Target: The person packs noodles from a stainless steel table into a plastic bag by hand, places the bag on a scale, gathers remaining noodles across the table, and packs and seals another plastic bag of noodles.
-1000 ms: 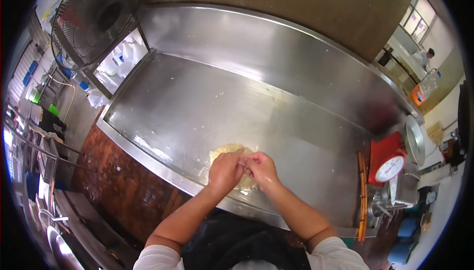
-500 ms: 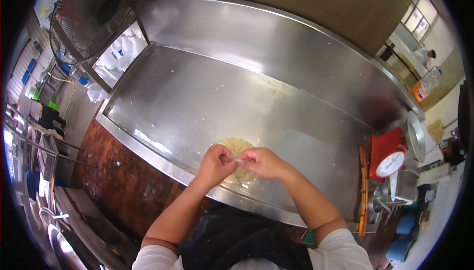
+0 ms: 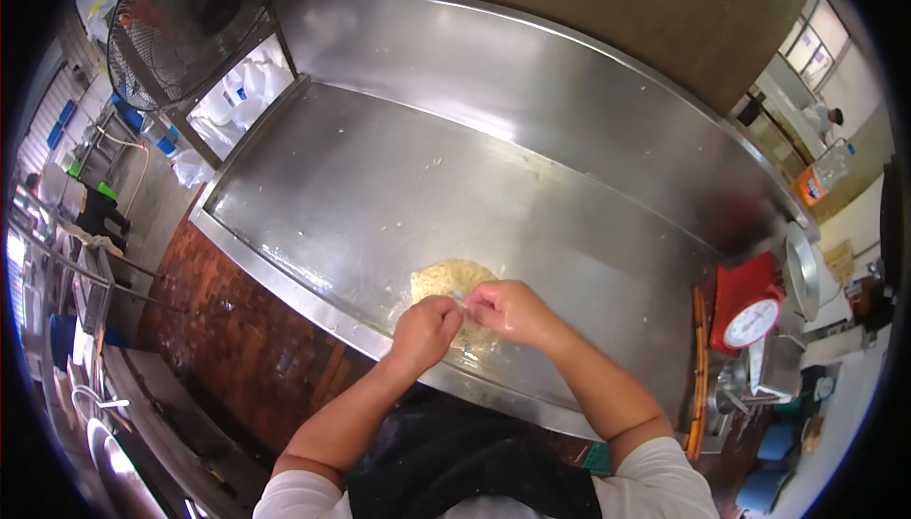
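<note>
A flattened, pale yellow, dough-like mass lies on the steel worktable near its front edge. My left hand is closed over the near side of this mass, thumb and fingers pressed together. Facing it, my right hand also pinches, its fingertips almost meeting those of the left. Between the fingertips shows a small whitish bit, too small to name. My hands partly cover the mass, and wet shine surrounds it on the steel.
At the right stand a red dial scale and long thin wooden sticks. A metal bowl is behind the scale. A raised steel backsplash closes the far side. A large fan stands at the upper left.
My left hand has turned, with its fingers curled in more tightly, and sits slightly lower. My right hand stays pinched in nearly the same place. The view has shifted slightly.
</note>
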Demonstrator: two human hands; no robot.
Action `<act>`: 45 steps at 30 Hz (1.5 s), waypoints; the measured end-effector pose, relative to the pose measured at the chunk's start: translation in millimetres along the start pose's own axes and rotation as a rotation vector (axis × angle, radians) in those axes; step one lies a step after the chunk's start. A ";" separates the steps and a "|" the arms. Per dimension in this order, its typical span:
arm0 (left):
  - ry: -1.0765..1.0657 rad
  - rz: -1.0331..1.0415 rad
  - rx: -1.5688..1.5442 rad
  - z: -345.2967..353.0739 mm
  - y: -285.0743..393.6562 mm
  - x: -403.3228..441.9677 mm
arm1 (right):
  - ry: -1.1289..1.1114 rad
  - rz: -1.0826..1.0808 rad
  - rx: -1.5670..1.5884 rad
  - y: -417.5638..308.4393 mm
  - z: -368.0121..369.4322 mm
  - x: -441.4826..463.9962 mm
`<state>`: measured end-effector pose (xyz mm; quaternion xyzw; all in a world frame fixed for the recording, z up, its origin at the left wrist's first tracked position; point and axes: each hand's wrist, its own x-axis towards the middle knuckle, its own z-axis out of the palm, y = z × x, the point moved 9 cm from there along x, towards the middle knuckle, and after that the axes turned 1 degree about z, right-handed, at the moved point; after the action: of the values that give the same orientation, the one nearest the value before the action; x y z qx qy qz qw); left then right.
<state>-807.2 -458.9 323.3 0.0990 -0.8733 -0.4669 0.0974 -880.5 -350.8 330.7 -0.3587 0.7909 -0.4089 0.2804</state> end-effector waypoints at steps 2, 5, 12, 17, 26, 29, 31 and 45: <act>0.004 -0.029 -0.012 3.1 -7.7 2.4 | 0.116 -0.058 -0.149 -7.7 -5.2 -1.4; 0.007 -0.025 0.029 4.9 -11.4 5.5 | 0.207 -0.054 -0.267 -7.7 -12.9 -2.6; 0.095 0.209 0.089 -7.9 17.6 5.9 | 0.182 0.009 -0.260 -2.4 -12.6 -0.5; 0.153 0.369 -0.175 -6.9 36.0 5.5 | 0.163 -0.004 -0.209 0.5 -6.5 7.9; 0.079 0.040 -0.240 14.7 -18.0 7.3 | 0.283 0.012 -0.300 10.5 -5.9 15.2; 0.060 -0.009 -0.286 16.1 -22.5 8.1 | 0.285 0.054 -0.230 17.2 -6.4 13.9; 0.041 0.004 -0.318 16.6 -26.7 7.9 | 0.264 0.066 -0.171 19.1 -6.5 14.8; -0.059 0.156 0.208 1.7 13.6 15.9 | 0.243 -0.014 -0.134 17.5 -3.9 8.0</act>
<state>-824.0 -454.3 334.9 0.0266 -0.9245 -0.3676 0.0970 -894.0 -348.3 316.7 -0.3302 0.8420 -0.3975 0.1552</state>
